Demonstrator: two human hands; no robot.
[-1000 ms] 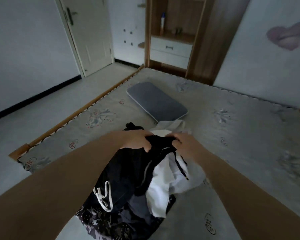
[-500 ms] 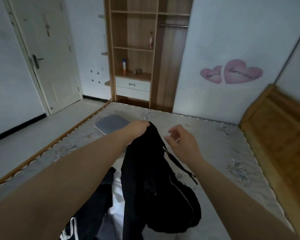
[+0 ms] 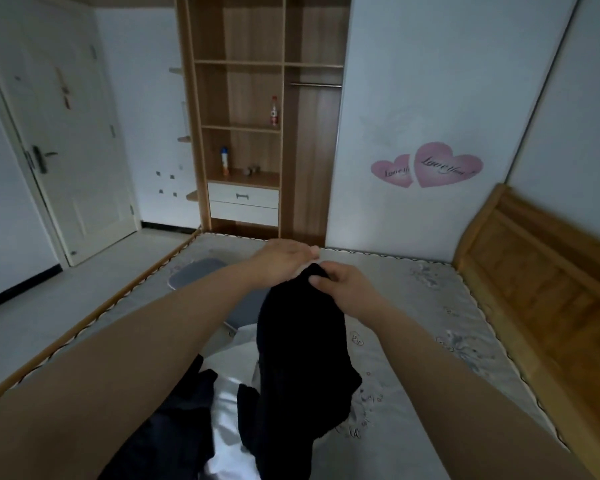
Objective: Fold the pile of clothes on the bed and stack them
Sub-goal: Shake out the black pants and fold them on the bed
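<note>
A black garment (image 3: 302, 355) hangs in the air above the bed, held up by its top edge. My left hand (image 3: 281, 259) grips that edge from the left, and my right hand (image 3: 340, 285) pinches it from the right, the two hands close together. Below them the pile of clothes (image 3: 222, 403) lies on the mattress: a white piece in the middle and dark pieces on its left. The hanging garment hides part of the pile.
The bed's patterned mattress (image 3: 413, 306) stretches ahead to the wall. A grey flat cushion (image 3: 194, 273) lies at the far left, a wooden headboard (image 3: 534, 271) runs along the right. A wooden shelf unit (image 3: 257, 133) and a white door (image 3: 66, 133) stand beyond.
The black garment has been lifted off the pile and raised. My right hand, free half a second ago, now pinches its top edge. The view has tilted up toward the wall.
</note>
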